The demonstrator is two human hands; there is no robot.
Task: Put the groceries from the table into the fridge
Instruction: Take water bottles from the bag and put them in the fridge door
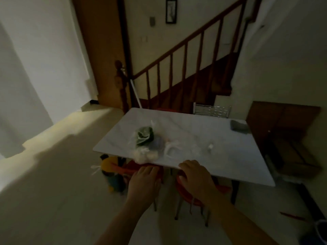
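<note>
Dim, blurred view. Groceries sit in clear plastic bags near the worktop's near edge, toward its left corner: bagged leafy greens, pale round items, possibly eggs or buns, right at the edge. Left hand and right hand hover open and empty, apart, at that edge. Bags look light, soft, slippery; knotted tops offer the safest hold. Support the pale items from beneath.
</note>
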